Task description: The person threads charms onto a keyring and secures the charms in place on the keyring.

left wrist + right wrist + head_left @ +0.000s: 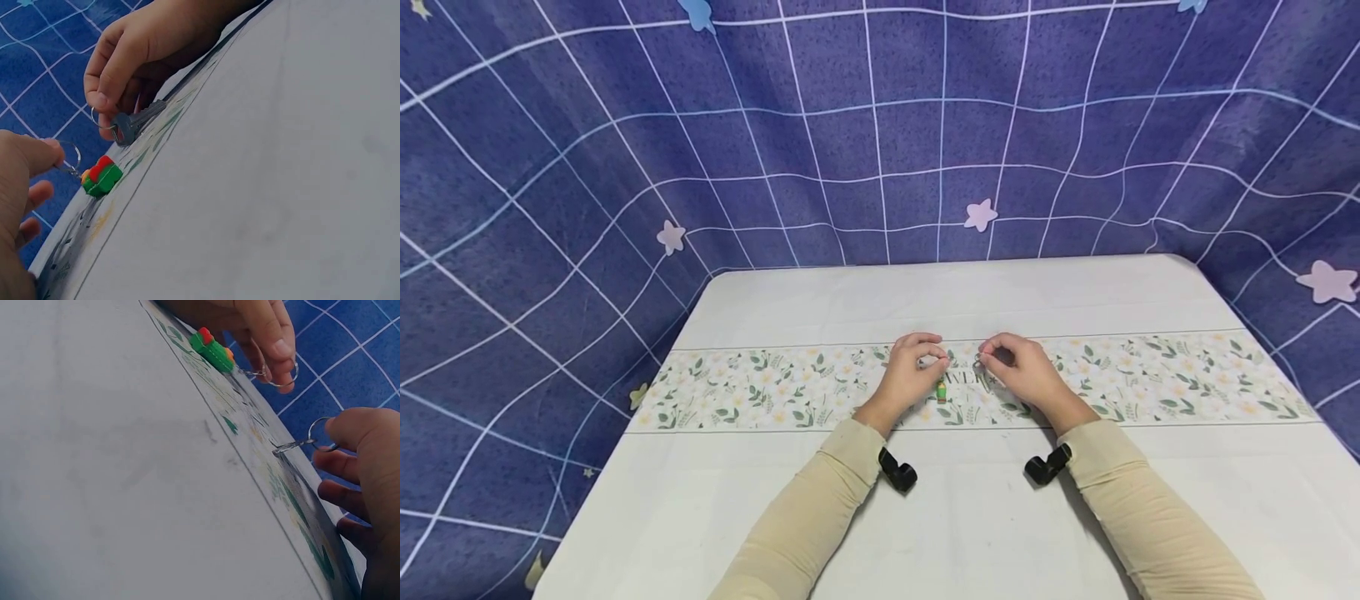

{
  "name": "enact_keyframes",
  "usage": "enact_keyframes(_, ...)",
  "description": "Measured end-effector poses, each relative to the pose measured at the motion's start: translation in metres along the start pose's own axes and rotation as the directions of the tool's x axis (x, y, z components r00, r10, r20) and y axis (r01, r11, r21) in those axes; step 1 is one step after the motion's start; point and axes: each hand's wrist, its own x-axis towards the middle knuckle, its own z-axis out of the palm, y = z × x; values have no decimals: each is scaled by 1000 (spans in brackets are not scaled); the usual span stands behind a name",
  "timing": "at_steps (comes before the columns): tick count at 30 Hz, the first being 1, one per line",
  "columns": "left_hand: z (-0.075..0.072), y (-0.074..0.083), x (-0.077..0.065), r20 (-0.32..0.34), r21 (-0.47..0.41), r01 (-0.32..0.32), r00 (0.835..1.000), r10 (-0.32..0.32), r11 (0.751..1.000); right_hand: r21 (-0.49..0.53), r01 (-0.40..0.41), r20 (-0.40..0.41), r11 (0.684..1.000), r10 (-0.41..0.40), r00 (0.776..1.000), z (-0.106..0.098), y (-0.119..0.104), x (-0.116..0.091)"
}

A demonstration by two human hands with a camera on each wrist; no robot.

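The counter (pixel 955 533) goes wide to both sides of you; its left and right edges lie well apart from your hands, and its far edge runs behind them, beside the blue curtain (pixel 842 142). White cloth surface lies in front of and behind the floral band (pixel 715 392), and your hands are above this band, near its middle. Between your two hands there is a gap, where part of the dark lettering (pixel 962 377) shows.

Your left hand (pixel 910 379) pinches a metal ring (pixel 297 374) between thumb and index finger; from it the green, red and yellow charm (pixel 102 178) hangs on a short chain, over the band. I cannot tell if the charm touches the cloth. Your right hand (pixel 1026 371) pinches another ring (pixel 311 429) in the same way, with the key (pixel 127 128) on it. The other fingers (pixel 340 464) of this hand are bent and slightly spread.
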Motion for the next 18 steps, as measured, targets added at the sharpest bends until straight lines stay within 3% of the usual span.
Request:
enact_keyframes(9,-1,0,-1,68,-265,5,998,13,964,210,-64,48,976,55,997,1,-2,0)
enact_keyframes(13,0,-2,-1,73,-339,3,997,22,941,337,-106,65,936,89,994,1,-4,0)
enact_keyframes(18,1,0,-1,91,-420,47,996,-9,906,463,-150,62,873,137,989,1,-7,0)
